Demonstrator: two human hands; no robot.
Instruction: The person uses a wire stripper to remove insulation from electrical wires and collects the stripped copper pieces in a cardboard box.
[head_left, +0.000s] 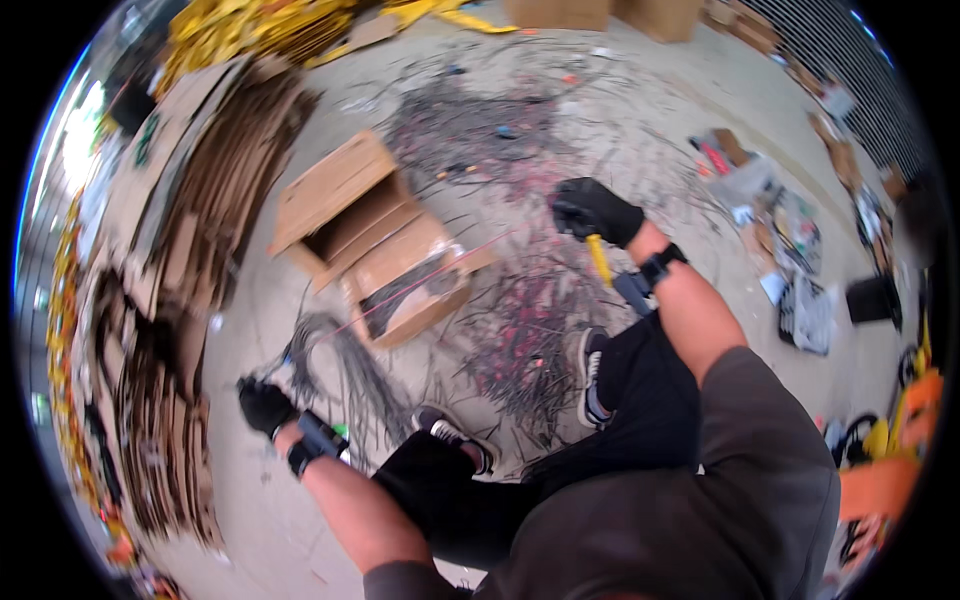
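My left hand (266, 406), in a black glove, is closed at the near end of a bundle of thin grey cables (360, 375). The bundle arches over and hangs toward my shoe. A thin red strand (420, 289) runs taut from near the bundle toward my right hand; its far end is too blurred to follow. My right hand (596, 210), also gloved, is shut around a tool with a yellow handle (598, 260); the tool's head is hidden by the fist. An open cardboard box (409, 300) with grey material inside stands between both hands.
Grey and red cable scraps (525, 337) litter the floor around my feet, with another heap (472, 127) farther ahead. Stacks of flattened cardboard (217, 187) line the left. Plastic bags (806, 315) and litter lie at right. Orange equipment (881, 480) stands near my right side.
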